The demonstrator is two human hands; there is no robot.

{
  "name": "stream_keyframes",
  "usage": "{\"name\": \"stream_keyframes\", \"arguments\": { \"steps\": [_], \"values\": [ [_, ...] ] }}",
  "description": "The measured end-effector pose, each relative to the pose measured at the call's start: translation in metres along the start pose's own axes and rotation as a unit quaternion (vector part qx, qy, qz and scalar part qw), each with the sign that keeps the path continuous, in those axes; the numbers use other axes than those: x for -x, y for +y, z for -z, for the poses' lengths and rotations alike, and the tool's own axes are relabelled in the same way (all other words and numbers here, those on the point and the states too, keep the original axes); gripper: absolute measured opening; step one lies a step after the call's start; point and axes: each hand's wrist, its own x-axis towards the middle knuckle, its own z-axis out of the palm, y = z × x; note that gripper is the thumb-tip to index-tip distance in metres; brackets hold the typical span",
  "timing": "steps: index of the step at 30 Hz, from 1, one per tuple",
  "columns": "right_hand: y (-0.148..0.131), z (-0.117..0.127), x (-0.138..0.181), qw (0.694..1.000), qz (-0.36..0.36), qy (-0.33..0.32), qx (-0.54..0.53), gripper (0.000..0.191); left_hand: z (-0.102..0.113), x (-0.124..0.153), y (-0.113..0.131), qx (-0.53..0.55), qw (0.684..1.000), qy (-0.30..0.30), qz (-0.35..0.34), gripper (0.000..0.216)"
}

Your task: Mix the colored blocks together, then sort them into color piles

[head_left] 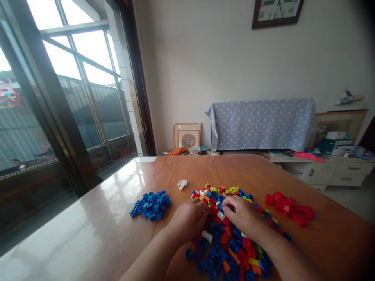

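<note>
A mixed pile of small plastic bricks (225, 246) in red, blue, green, yellow and orange lies on the brown wooden table (88, 234). Both my hands rest on this pile. My left hand (189, 218) lies on its left side with the fingers curled down into the bricks. My right hand (244, 216) sits on the middle of the pile, fingers bent and pinched among the pieces; what they grip is hidden. To the left lies a heap of blue bricks (150, 203). To the right lies a heap of red bricks (290, 208). A few white bricks (182, 184) lie beyond the pile.
A large window with a dark frame (58, 117) runs along the left. Behind the table stand a low white cabinet (336, 173), something draped in a dotted grey cloth (260, 123), and a framed picture (187, 136) on the floor. A wall clock (277, 11) hangs above.
</note>
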Motion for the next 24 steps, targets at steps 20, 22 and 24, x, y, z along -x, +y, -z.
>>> {"name": "stream_keyframes", "arguments": {
  "steps": [20, 22, 24],
  "values": [
    [0.011, -0.003, -0.003, 0.99, -0.015, 0.018, -0.137, 0.017, -0.002, 0.0, 0.0, 0.008, 1.0, 0.002, -0.005, 0.018],
    [0.012, -0.002, -0.003, 0.986, -0.026, 0.031, -0.164, 0.02, -0.001, 0.0, 0.002, 0.027, 1.0, 0.014, -0.005, 0.019],
    [0.009, 0.001, -0.003, 0.98, -0.029, 0.032, -0.193, 0.023, 0.0, 0.0, 0.003, 0.056, 0.998, 0.026, -0.01, 0.024]
  ]
}}
